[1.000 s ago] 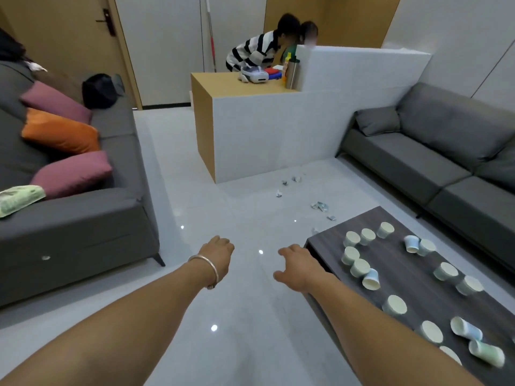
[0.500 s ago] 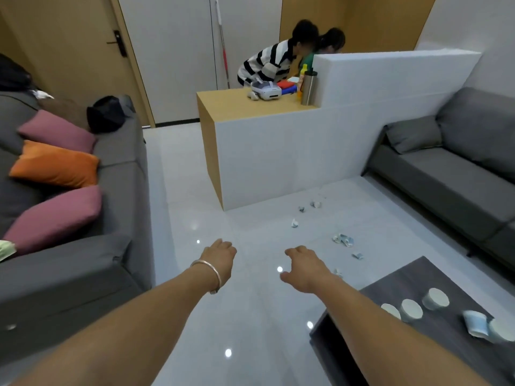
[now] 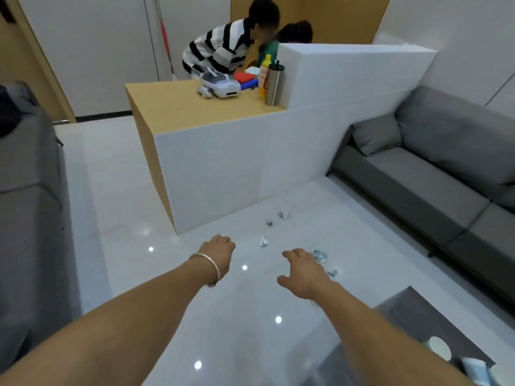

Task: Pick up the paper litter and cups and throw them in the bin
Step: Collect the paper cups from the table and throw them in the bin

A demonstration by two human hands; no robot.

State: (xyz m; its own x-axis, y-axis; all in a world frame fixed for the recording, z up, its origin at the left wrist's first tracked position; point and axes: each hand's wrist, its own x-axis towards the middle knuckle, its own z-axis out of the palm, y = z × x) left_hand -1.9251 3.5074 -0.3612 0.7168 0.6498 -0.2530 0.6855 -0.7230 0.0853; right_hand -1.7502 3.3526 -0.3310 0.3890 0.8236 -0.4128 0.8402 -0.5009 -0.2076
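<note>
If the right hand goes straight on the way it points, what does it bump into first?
Most likely the crumpled paper scrap lying on the floor, just beyond the fingers of the right hand. Depth is unclear: the hand may be higher than the floor and pass over it.

The dark counter (image 3: 412, 310) is cut off by the lower right corner, and only a few cups (image 3: 439, 348) on it show, two clipped by the edge; the paper scraps (image 3: 264, 241) on the floor (image 3: 125, 190) are too small to make out; the right hand (image 3: 305, 274) covers part of one; the left sofa (image 3: 28, 218) is blurred and cropped; a person in green (image 3: 295, 32) is mostly hidden behind the white partition (image 3: 348, 71).
</note>
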